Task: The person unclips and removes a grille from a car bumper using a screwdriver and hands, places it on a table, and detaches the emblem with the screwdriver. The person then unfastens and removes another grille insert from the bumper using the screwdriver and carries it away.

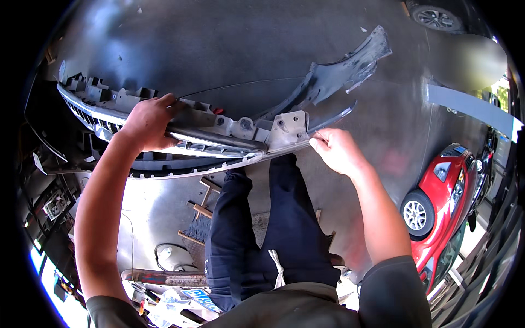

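Dark cloth trousers (295, 224) with a pale, soft drawstring (276, 269) are closest, and just beyond them, crossing in front of the legs, lies the car bumper (219, 140), a long, bowed piece with a row of small teeth along its near edge, dark slatted openings, a smooth black strip and a paler, scuffed bracket (289, 128) pierced by holes. It looks like moulded plastic: probably light for its length, springy along the span and apt to twist, with thin tabs that could snap and smooth faces that may slip. The left hand (147, 126) has its fingers partly curled over the upper bar, thumb on the near side, clasping it; that thick section seems the sounder place to take hold. The right hand (338, 152) has thumb and forefinger drawn together in a pinch on the edge beside the bracket, the other fingers folded; this thinner rim likely gives less support. Past the bumper, a curved grey panel (350, 68), rough and worn along its edge, reaches over the smooth, shiny floor (229, 38); whether it joins the bumper is unclear. Farther off stand a glossy red car (443, 229) with pale spoked wheels and a dark car (469, 12).
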`<state>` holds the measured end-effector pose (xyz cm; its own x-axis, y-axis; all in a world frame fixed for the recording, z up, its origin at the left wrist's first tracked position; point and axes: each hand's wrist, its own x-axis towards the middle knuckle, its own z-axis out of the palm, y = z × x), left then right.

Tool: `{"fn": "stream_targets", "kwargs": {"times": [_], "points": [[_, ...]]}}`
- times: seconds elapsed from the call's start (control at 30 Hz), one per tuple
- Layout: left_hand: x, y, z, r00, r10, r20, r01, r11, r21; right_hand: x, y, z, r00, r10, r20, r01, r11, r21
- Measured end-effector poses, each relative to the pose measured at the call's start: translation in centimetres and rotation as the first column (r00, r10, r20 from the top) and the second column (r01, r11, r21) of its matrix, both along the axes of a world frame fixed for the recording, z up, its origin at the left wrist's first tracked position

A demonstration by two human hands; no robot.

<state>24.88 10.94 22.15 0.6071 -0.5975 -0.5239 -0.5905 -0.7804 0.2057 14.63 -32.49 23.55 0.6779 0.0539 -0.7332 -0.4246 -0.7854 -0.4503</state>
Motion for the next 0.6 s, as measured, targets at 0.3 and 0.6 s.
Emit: {"fn": "stream_targets", "kwargs": {"times": [0.3,0.6], "points": [[-0.2,-0.4,0.2,1.0,0.02,0.024,-0.021,1.0,0.022,-1.8,2.0,-0.2,0.974,-0.087,0.207,0.125,0.976,-0.177],[0.1,-0.2,-0.2,1.0,0.024,0.004,-0.025,0.999,0.037,-5.5,4.0,-2.4,0.749,-0.027,0.662,0.215,0.955,-0.205]]}}
